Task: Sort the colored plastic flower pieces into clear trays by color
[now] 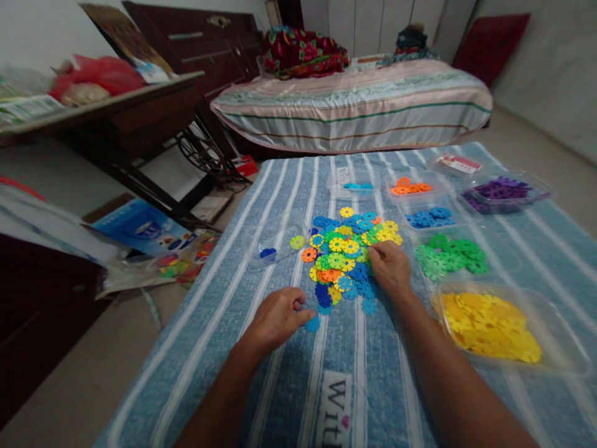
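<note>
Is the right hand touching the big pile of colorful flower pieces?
Touching. The head view shows the right hand resting on the near right edge of the mixed pile, its fingers overlapping the pieces with no cloth showing between them.

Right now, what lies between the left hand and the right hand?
In the head view, loose blue discs at the mixed pile's near edge lie between left hand and right hand, on striped cloth.

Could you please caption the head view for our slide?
Two hands, left hand and right hand, pick at mixed snowflake discs beside colour-sorted trays.
</note>
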`<state>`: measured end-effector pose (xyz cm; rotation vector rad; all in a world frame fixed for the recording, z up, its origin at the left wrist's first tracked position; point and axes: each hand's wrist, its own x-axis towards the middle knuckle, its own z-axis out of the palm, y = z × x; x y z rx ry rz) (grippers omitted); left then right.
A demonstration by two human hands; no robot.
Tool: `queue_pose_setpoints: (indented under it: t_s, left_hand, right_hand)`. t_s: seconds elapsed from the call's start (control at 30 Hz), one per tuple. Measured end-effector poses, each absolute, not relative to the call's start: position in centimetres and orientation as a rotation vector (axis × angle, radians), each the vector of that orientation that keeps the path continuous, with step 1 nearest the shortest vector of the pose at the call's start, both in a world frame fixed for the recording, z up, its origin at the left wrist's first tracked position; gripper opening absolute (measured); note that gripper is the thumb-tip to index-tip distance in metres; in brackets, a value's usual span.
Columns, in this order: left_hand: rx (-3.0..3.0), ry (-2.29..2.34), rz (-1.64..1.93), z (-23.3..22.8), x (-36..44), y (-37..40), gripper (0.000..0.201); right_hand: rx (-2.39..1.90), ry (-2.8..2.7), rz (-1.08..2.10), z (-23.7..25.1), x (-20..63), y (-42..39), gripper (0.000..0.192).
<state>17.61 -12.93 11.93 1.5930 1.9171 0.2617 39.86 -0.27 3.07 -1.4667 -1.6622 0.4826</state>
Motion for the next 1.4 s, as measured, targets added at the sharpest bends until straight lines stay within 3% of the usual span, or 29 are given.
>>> queue_pose_setpoints:
  t_s: [0.17, 0.3, 0.57, 0.83, 1.0, 1.23, 1.4]
  left_hand:
    - [1.663, 1.988, 0.064, 11.7, 18.8, -14.0, 0.02]
    - [1.675, 1.995, 0.04, 11.5, 19.3, -14.0, 0.012]
    - [1.439, 1.882, 0.34, 10.7, 19.2, -14.4, 0.009]
    - [1.092, 1.684, 0.505, 10.3, 19.0, -13.2, 0.02]
    - [1.027, 1.665, 0.632, 11.4, 19.5, -8.7, 0.024]
    - [1.007, 1.593, 1.124, 17.2, 23.3, 5.3, 0.015]
    - [1.06, 1.695, 1.128, 19.1, 24.9, 8.7, 0.019]
  right_hand:
    - [-1.469, -1.669, 0.5, 3.0, 39.9, -0.3, 0.03]
    - [-1.464, -1.671, 0.491, 2.9, 39.9, -0.2, 0.031]
    - [-1.453, -1.684, 0.487, 2.7, 39.6, -0.2, 0.028]
    - [-1.425, -1.678, 0.484, 2.8, 39.2, -0.2, 0.025]
    - [-1.425, -1.682, 0.48, 3.1, 39.0, -0.3, 0.025]
    - [-1.408, -1.685, 0.485, 2.9, 38.9, -0.3, 0.024]
    - [-1.408, -1.686, 0.498, 2.5, 38.9, -0.2, 0.024]
